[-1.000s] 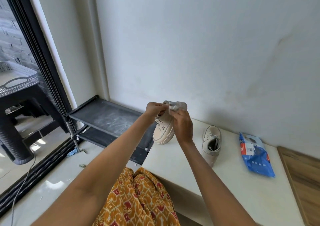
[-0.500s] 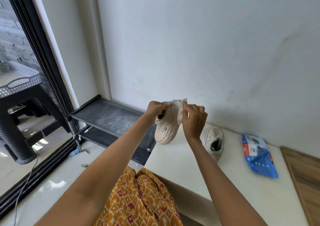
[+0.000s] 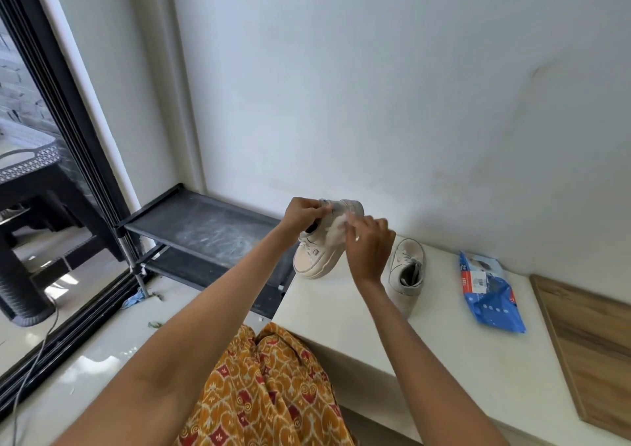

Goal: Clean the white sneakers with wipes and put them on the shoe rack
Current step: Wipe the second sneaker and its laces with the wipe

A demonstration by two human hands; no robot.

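My left hand (image 3: 302, 212) grips the heel end of a white sneaker (image 3: 316, 258) and holds it in the air, toe down, above the left end of the white counter (image 3: 341, 309). My right hand (image 3: 370, 246) presses a crumpled white wipe (image 3: 336, 229) against the sneaker's side. The second white sneaker (image 3: 408, 268) lies on the counter just right of my right hand. A black two-tier shoe rack (image 3: 201, 227) stands against the wall to the left, below counter height.
A blue pack of wipes (image 3: 488, 295) lies on the counter to the right, and a wooden board (image 3: 594, 346) beyond it. A black-framed glass door (image 3: 51, 111) runs along the left. A cable (image 3: 30, 370) trails on the glossy floor.
My right hand with the wipe has slid down from the top of the heel onto the sneaker's side. The left hand keeps its grip on the raised shoe.
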